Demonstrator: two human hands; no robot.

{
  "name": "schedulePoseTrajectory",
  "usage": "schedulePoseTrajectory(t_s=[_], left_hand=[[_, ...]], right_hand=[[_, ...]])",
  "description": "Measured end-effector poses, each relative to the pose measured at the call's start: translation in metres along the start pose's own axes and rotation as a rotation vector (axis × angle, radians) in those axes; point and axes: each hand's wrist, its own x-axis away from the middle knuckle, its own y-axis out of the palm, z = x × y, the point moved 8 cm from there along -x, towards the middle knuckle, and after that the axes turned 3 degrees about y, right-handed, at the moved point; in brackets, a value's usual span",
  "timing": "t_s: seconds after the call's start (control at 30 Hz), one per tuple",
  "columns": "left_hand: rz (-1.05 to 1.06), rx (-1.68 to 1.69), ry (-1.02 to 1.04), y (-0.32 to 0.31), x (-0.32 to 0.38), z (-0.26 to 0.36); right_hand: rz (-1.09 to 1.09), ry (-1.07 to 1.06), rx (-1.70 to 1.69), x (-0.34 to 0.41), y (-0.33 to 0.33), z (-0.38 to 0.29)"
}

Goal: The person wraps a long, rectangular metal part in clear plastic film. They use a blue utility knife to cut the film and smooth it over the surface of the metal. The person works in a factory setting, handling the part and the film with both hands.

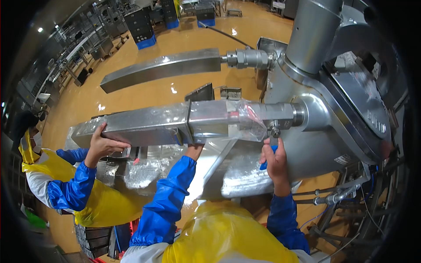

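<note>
A long rectangular metal box (144,122) extends leftward from a steel ball valve (275,122) on a large metal machine (315,144). Clear plastic film (251,126) is wrapped around the joint by the valve. My right hand (274,161) grips the valve's blue lever handle (273,148), which points down toward me. My left hand (195,151) reaches under the box near its flange (189,120); its fingers are hidden. At the box's left end, a co-worker's hand (107,144) rests against the side with fingers spread.
A second rectangular metal box (161,69) juts from an upper fitting (246,59), beyond the first. Close on my left stands a co-worker (56,171) in a yellow apron. Film-covered metal surfaces (141,171) lie below the box. Black crates (139,28) stand on the wet floor (250,23).
</note>
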Motion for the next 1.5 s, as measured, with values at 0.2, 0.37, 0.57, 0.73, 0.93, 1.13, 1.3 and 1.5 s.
schedulePoseTrajectory(t_s=[0.2,0.37,0.57,0.73,0.93,1.13,1.3,1.5], left_hand=[[-0.032,0.001,-0.008,0.011,-0.017,0.000],[-0.049,-0.008,0.000,0.020,-0.029,0.005],[-0.094,-0.018,0.003,0.031,-0.047,0.021],[-0.130,-0.015,-0.007,0.040,-0.050,0.038],[-0.147,-0.014,-0.006,0.047,-0.051,0.046],[-0.143,-0.024,0.008,0.049,-0.058,0.041],[-0.155,-0.024,0.022,0.052,-0.064,0.042],[-0.176,-0.027,0.018,0.055,-0.060,0.044]], right_hand=[[-0.025,-0.029,-0.045,0.000,0.005,-0.006],[-0.022,-0.008,-0.067,-0.001,0.003,-0.003],[0.014,-0.016,-0.035,0.003,0.005,-0.005],[-0.018,-0.047,-0.012,0.002,0.005,-0.006],[-0.035,-0.051,-0.013,0.002,0.003,-0.006],[-0.020,-0.024,-0.024,0.002,0.002,-0.006],[-0.019,-0.027,-0.027,0.003,-0.001,-0.005],[0.002,-0.049,-0.028,0.004,0.006,-0.015]])
